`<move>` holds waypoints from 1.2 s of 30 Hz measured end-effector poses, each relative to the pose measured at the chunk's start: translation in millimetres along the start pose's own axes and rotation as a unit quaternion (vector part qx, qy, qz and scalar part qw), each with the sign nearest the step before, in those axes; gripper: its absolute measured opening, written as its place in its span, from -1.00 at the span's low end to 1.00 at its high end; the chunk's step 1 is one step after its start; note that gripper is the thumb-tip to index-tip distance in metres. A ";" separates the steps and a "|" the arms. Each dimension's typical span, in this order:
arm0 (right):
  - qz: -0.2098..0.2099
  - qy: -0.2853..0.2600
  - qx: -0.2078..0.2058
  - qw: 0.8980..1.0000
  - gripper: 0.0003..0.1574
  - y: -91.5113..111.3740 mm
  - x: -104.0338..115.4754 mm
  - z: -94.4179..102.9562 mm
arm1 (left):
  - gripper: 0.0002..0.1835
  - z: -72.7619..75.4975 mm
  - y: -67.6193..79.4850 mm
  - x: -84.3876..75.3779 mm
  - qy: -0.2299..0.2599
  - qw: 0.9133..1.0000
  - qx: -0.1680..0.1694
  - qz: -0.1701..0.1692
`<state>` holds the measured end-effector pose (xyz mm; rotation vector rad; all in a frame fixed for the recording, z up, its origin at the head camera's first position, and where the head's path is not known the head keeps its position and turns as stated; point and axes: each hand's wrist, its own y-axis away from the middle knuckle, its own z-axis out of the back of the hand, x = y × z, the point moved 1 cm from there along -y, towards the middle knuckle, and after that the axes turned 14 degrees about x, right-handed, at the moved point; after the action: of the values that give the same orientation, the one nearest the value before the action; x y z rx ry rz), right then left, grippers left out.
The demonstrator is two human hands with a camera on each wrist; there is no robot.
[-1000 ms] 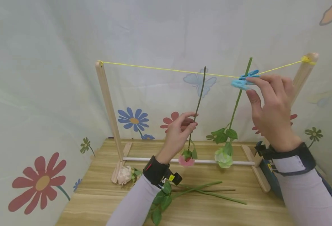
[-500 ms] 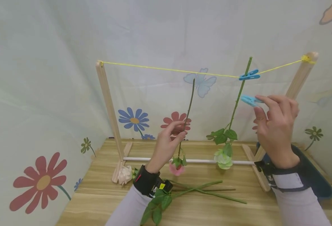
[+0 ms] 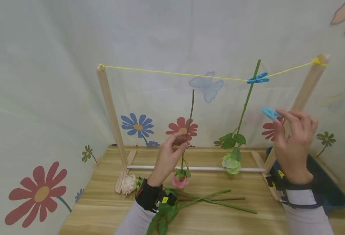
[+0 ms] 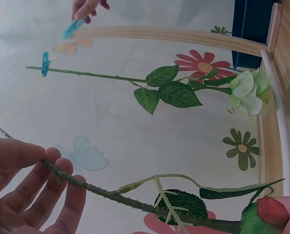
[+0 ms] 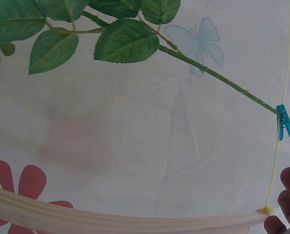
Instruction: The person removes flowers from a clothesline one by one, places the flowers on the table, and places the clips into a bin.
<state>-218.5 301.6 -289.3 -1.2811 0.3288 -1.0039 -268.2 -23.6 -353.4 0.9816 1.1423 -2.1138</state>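
My left hand (image 3: 169,156) pinches the thorny stem of a pink rose (image 3: 179,180) that hangs head down below the yellow string (image 3: 175,73); the wrist view shows the stem (image 4: 111,195) lying across my fingers (image 4: 42,190). My right hand (image 3: 292,140) pinches a loose blue clothespin (image 3: 268,113) below the string, right of centre. A second blue clothespin (image 3: 258,78) clips a green-white flower (image 3: 231,163) by its stem to the string, head down. The string spans two wooden posts (image 3: 109,111).
Loose flower stems with leaves (image 3: 202,200) lie on the wooden table (image 3: 102,209). A cream flower (image 3: 129,183) sits by the left post's foot. A dark blue tray (image 3: 328,186) stands at the right. A floral cloth (image 3: 43,98) hangs behind and to the left.
My right hand came down and to the right off the string, carrying one loose clothespin; the other stays clipped on the green-white flower's stem. My left hand lowered the pink rose and shifted left.
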 end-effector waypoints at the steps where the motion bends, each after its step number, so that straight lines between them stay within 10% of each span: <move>1: -0.002 0.001 0.000 1.000 -0.61 2.9 -3.5 -0.2 | -0.60 0.6 0.9 0.9 0.002 1.000 -0.002 0.003; 12: -0.032 0.028 -0.027 0.999 -0.44 20.3 -40.2 16.9 | -0.64 3.1 8.2 1.0 0.006 1.000 -0.004 -0.011; 23: -0.151 0.086 -0.048 0.984 -0.46 24.7 -79.3 52.5 | -0.70 0.4 8.2 -7.1 -0.099 0.994 0.028 -0.036; 36: -0.238 0.097 -0.008 0.966 -0.55 39.2 -124.1 58.6 | -0.69 2.9 15.6 -19.6 -0.276 0.951 0.131 -0.037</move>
<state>-229.5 432.5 -345.1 -1.3079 0.1788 -1.5439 -246.2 -31.6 -344.0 0.3977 0.6359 -2.4262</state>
